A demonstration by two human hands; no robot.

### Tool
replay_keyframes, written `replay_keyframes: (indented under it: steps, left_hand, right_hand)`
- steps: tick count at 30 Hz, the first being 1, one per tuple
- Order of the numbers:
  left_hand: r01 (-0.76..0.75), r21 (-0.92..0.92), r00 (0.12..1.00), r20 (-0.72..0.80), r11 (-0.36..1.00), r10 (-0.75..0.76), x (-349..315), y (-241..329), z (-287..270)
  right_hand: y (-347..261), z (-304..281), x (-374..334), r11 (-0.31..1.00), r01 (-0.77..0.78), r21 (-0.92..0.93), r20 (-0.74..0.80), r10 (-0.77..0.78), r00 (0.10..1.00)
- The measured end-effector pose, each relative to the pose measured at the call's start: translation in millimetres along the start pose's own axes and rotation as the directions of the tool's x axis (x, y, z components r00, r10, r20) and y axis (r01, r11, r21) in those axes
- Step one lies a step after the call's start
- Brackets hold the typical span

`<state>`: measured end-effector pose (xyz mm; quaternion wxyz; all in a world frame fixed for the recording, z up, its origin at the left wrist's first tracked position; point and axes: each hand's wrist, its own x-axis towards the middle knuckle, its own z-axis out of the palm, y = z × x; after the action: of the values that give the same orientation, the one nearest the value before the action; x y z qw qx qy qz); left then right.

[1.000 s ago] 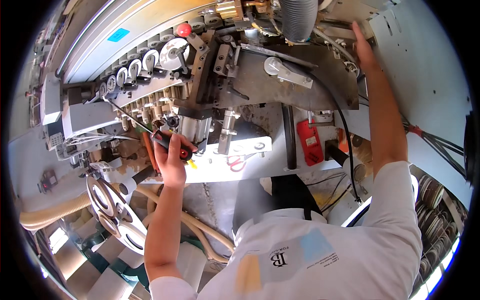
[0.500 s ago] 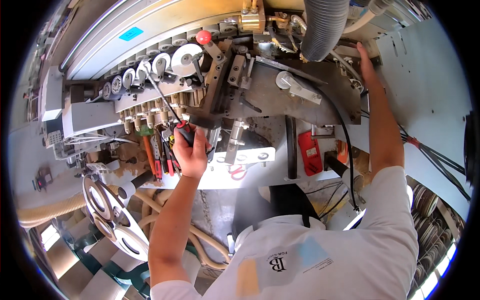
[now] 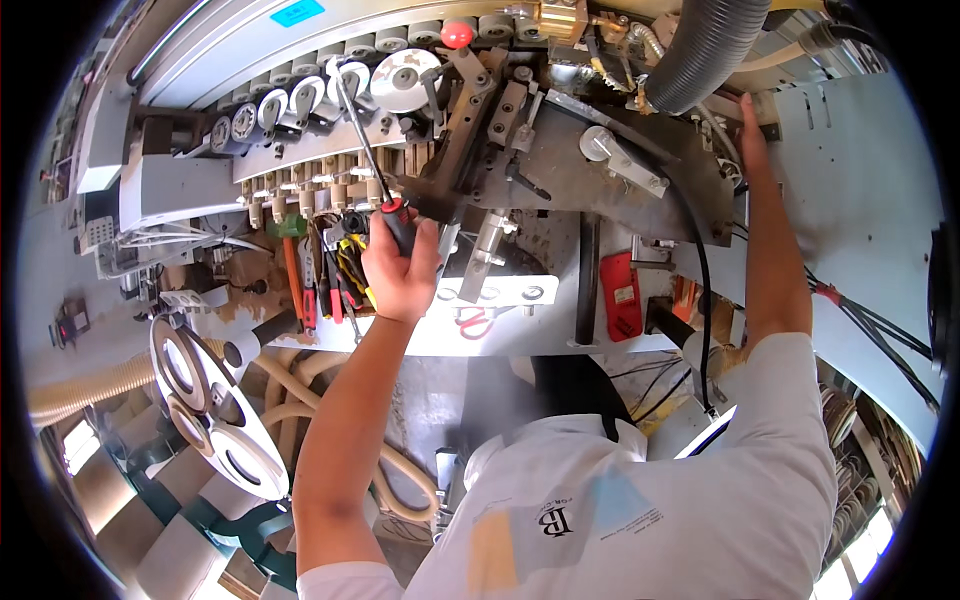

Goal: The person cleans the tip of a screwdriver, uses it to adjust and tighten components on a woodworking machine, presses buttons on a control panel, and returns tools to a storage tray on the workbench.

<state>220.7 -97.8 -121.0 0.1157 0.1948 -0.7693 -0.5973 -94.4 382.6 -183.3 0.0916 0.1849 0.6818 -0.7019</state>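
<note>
Left hand (image 3: 400, 272) is fisted tight round the black-and-red grip of a long steel-shaft screwdriver (image 3: 372, 170), thumb up the handle. Shaft runs up & slightly left, tip ending among the row of round white-and-grey rollers (image 3: 300, 100) along the machine's upper rail; can't tell if the tip sits in a screw or just rests against a roller. Grip is low on the handle w/ wrist straight, which looks like it's meant to give reach into that crowded spot while keeping the forearm clear of the parts below.

Right hand (image 3: 752, 122) is stretched far up & right, arm nearly straight, palm & fingers flat against the pale grey sheet-metal panel (image 3: 850, 190) beside the ribbed grey flexible hose (image 3: 705, 50). Fingers lie spread on the surface, not closed on anything, so prob a brace for balance while leaning in.

Just left of the left hand, a rack of hand tools w/ orange, red & yellow handles (image 3: 320, 275) hangs upright, within easy reach. Below it a white shelf plate w/ slots (image 3: 500, 300) carries red-handled scissors (image 3: 478, 322). To the right, a flat red plastic block (image 3: 622, 295) stands by a dark upright bar. A black cable (image 3: 700, 290) drops from the dark steel plate (image 3: 600, 185) down past the right arm. Lower left, a white spoked reel (image 3: 215, 420) sits near beige ducting
</note>
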Motion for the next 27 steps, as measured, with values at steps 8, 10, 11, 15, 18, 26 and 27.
replay_keyframes:
  steps: [8,10,11,15,18,26,27]
  left_hand:
    - [-0.072,0.085,0.997,0.011,0.994,0.072,0.0,-9.0,-3.3]
    - [-0.074,0.094,0.996,-0.031,0.993,0.078,-1.0,-10.4,-3.9]
    - [-0.077,0.029,0.997,-0.004,0.997,0.077,-2.8,-12.1,-5.3]
    - [-0.163,-0.087,0.964,0.199,0.983,0.177,-26.8,2.4,-21.0]
    - [0.129,-0.268,0.900,0.437,0.955,0.001,-90.5,16.2,-29.7]
    - [0.378,0.053,0.583,0.761,0.924,-0.283,-188.4,38.7,-63.4]
    - [0.395,0.067,0.542,0.788,0.916,-0.291,-193.3,38.1,-66.4]
  right_hand:
    - [-19.2,25.2,-144.4,0.837,0.509,-0.200,-0.201,-0.543,0.815]
    - [-21.9,51.7,-215.3,0.799,0.457,-0.390,-0.213,-0.562,0.800]
    - [-17.5,57.8,-242.8,0.804,0.434,-0.406,-0.177,-0.535,0.826]
    - [16.1,87.1,-345.7,0.874,0.347,-0.340,-0.074,-0.393,0.916]
    - [20.3,93.8,-404.9,0.896,0.304,-0.323,-0.026,-0.329,0.944]
    - [4.6,111.7,-505.4,0.944,0.322,-0.067,-0.088,-0.328,0.941]
    - [5.6,113.0,-518.0,0.954,0.296,-0.054,-0.174,-0.301,0.938]
